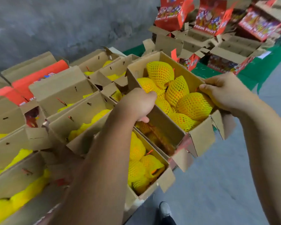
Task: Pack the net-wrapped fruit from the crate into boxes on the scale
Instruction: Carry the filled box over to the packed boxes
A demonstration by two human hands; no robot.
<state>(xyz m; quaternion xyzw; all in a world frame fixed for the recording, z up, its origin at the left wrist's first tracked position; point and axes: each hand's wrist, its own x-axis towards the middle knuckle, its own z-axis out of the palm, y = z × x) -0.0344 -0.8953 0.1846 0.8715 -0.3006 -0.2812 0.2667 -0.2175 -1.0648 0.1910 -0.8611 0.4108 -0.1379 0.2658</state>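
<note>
An open cardboard box (201, 137) filled with several fruits in yellow foam net (193, 106) hangs tilted above a row of other boxes. My left hand (136, 104) grips the box's left wall, thumb inside against the fruit. My right hand (224, 93) grips the right wall near the far corner, thumb over the rim. No scale or crate is in view.
Several open boxes holding yellow netted fruit (141, 169) stand in rows below and to the left. Empty red-printed "Fresh Fruit" cartons (209, 18) are piled on a green mat (250, 73) at the back right. Grey floor (217, 184) lies to the right, with my shoe (165, 210) on it.
</note>
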